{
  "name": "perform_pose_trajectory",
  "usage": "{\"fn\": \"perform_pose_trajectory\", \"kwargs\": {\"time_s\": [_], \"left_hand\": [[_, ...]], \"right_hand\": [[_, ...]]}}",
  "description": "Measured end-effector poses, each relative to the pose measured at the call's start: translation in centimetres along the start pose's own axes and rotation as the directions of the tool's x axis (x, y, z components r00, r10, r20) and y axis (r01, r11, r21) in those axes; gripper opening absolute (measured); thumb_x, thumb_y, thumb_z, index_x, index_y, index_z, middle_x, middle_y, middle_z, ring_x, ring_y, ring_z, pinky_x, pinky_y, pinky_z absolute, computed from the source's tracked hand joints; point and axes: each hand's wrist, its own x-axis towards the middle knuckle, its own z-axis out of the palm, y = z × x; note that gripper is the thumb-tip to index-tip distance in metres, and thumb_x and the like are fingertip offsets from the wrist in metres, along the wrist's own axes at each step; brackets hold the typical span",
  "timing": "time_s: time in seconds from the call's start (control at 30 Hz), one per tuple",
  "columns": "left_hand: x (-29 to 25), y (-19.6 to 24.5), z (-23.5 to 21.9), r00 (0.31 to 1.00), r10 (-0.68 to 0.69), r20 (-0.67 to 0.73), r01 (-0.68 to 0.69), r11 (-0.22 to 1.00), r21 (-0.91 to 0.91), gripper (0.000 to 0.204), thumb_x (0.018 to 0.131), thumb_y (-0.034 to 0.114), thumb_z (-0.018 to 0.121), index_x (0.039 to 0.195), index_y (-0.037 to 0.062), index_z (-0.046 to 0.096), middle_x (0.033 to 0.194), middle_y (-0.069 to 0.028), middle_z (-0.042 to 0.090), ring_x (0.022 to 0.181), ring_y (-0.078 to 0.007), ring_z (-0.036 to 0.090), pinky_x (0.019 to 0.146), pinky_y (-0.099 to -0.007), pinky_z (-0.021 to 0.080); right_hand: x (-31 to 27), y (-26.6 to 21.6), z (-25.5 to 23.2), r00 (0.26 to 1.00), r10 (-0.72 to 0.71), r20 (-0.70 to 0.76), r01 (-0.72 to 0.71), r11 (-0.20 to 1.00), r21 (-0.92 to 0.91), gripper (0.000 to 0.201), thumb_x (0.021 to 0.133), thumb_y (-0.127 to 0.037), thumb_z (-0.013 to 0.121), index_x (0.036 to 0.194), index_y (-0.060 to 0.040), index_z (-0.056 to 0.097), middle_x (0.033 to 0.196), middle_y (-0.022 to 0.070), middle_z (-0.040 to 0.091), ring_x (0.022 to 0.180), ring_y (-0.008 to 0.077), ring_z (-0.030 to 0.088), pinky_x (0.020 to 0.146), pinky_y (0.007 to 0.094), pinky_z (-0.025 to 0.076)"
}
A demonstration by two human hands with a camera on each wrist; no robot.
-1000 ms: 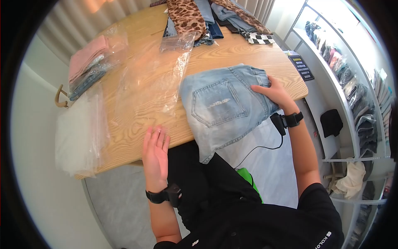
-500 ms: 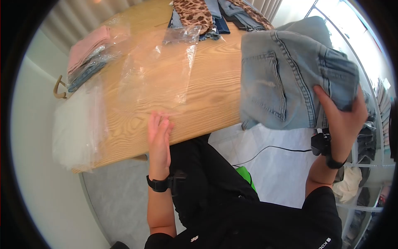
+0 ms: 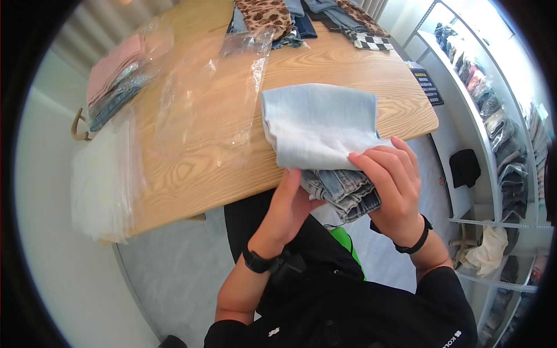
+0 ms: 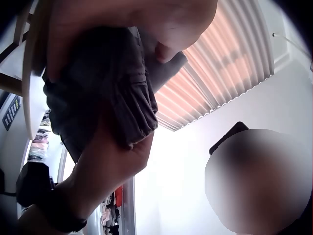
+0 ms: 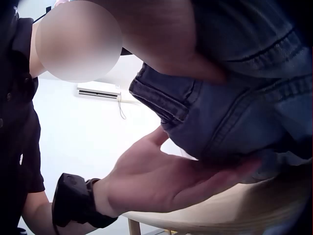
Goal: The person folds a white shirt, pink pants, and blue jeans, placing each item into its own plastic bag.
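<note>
Folded light-blue jeans (image 3: 325, 124) lie over the table's front edge, the waistband end bunched and hanging toward the lap in the head view. My right hand (image 3: 397, 185) grips their right side, its fingers over the pale cloth. At the near left corner my left hand (image 3: 287, 211) holds the jeans, thumb on top and fingers underneath, partly hidden. In the left wrist view the waistband (image 4: 134, 103) shows dark beside the right hand (image 4: 105, 161). The right wrist view shows the left hand (image 5: 166, 176) under the denim (image 5: 210, 112).
A flat clear bag (image 3: 203, 104) lies left of the jeans on the wooden table (image 3: 191, 197). White bags (image 3: 104, 177) are stacked at the left edge, below bagged folded clothes (image 3: 116, 72). More garments (image 3: 264, 17) lie at the back; a shelf (image 3: 493, 133) stands right.
The jeans were lifted to the right, turned over and brought back to the table's front edge, pale side up. My left hand has moved right and taken hold of them.
</note>
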Motion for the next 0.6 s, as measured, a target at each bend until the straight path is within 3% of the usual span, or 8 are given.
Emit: {"fn": "perform_pose_trajectory", "kwargs": {"time_s": [0.23, 0.3, 0.33, 0.43, 0.47, 0.5, 0.57, 0.6], "left_hand": [[4.2, 3.4, 0.3, 0.978, 0.15, 0.148, -0.151, 0.989, -0.007, 0.048, 0.098, 0.038, 0.047, 0.139, 0.0131, 0.041, 0.136, -0.0064, 0.049, 0.122, -0.0198, 0.049, 0.098, -0.0411, 0.043], [4.0, 4.1, -2.1, 0.999, -0.05, -0.017, 0.053, 0.981, 0.188, 0.044, 0.098, 0.031, 0.049, 0.138, 0.0126, 0.043, 0.134, -0.0066, 0.05, 0.114, -0.0193, 0.056, 0.088, -0.0384, 0.05], [4.2, 4.7, -2.8, 0.989, -0.11, -0.097, 0.138, 0.922, 0.362, 0.051, 0.099, 0.029, 0.048, 0.144, 0.0119, 0.031, 0.134, -0.009, 0.05, 0.108, -0.0198, 0.06, 0.081, -0.0379, 0.053], [4.5, 5.1, -4.1, 0.948, -0.147, -0.282, 0.274, 0.829, 0.489, 0.063, 0.099, 0.029, 0.046, 0.15, 0.0102, 0.014, 0.133, -0.0122, 0.05, 0.107, -0.0218, 0.06, 0.082, -0.0392, 0.053], [4.4, 4.9, -4.0, 0.95, -0.099, -0.295, 0.246, 0.819, 0.519, 0.072, 0.099, 0.023, 0.048, 0.15, 0.0082, 0.0, 0.134, -0.0157, 0.048, 0.112, -0.0261, 0.057, 0.089, -0.0399, 0.05], [4.5, 4.6, -3.9, 0.95, -0.102, -0.296, 0.25, 0.817, 0.52, 0.072, 0.099, 0.023, 0.048, 0.15, 0.0082, 0.0, 0.134, -0.0157, 0.048, 0.112, -0.0261, 0.057, 0.089, -0.0399, 0.05], [4.4, 3.6, -3.6, 0.956, 0.187, -0.227, 0.027, 0.711, 0.703, 0.074, 0.095, 0.012, 0.053, 0.15, 0.0099, 0.004, 0.141, -0.0173, 0.04, 0.123, -0.0274, 0.05, 0.097, -0.0381, 0.047], [4.2, 3.4, -3.6, 0.957, 0.181, -0.227, 0.032, 0.713, 0.701, 0.074, 0.095, 0.012, 0.053, 0.15, 0.0099, 0.004, 0.141, -0.0173, 0.04, 0.123, -0.0274, 0.05, 0.097, -0.0381, 0.047]], "right_hand": [[0.8, -0.1, -0.7, 0.976, -0.195, -0.098, 0.173, 0.965, -0.199, 0.034, 0.066, -0.009, 0.065, 0.099, -0.009, 0.071, 0.09, 0.0003, 0.059, 0.084, 0.0186, 0.058, 0.102, 0.0462, 0.035], [-0.1, -0.1, 0.4, 0.97, -0.214, -0.117, 0.188, 0.961, -0.202, 0.035, 0.066, -0.007, 0.064, 0.1, -0.0096, 0.071, 0.09, -0.0007, 0.058, 0.085, 0.0183, 0.057, 0.104, 0.0488, 0.032], [-0.8, 0.3, 1.5, 0.989, -0.145, -0.004, 0.144, 0.983, -0.112, 0.037, 0.066, -0.004, 0.062, 0.102, -0.01, 0.071, 0.092, -0.0006, 0.058, 0.088, 0.0185, 0.056, 0.105, 0.049, 0.031], [-4.3, 1.4, 6.0, 0.982, 0.012, 0.188, -0.013, 1.0, 0.006, 0.043, 0.067, 0.003, 0.057, 0.106, -0.0108, 0.069, 0.097, 0.0002, 0.056, 0.095, 0.0194, 0.054, 0.106, 0.0495, 0.03], [-5.3, 1.6, 7.2, 0.983, 0.048, 0.175, -0.049, 0.999, 0.003, 0.044, 0.067, 0.004, 0.057, 0.107, -0.0109, 0.069, 0.097, 0.0004, 0.056, 0.096, 0.0199, 0.054, 0.106, 0.0496, 0.03], [-5.4, 1.5, 7.8, 0.983, 0.083, 0.161, -0.084, 0.996, -0.003, 0.044, 0.067, 0.005, 0.056, 0.107, -0.0109, 0.068, 0.097, 0.0006, 0.056, 0.096, 0.0204, 0.054, 0.106, 0.0498, 0.03], [-5.4, 1.3, 8.4, 0.983, 0.122, 0.137, -0.125, 0.992, 0.008, 0.044, 0.066, 0.006, 0.056, 0.106, -0.0113, 0.068, 0.097, 0.001, 0.056, 0.097, 0.0212, 0.054, 0.105, 0.05, 0.03], [-4.7, 1.2, 8.5, 0.983, 0.148, 0.111, -0.148, 0.989, -0.005, 0.044, 0.066, 0.006, 0.056, 0.105, -0.0113, 0.068, 0.097, 0.0009, 0.056, 0.099, 0.0213, 0.053, 0.105, 0.0502, 0.03]]}}
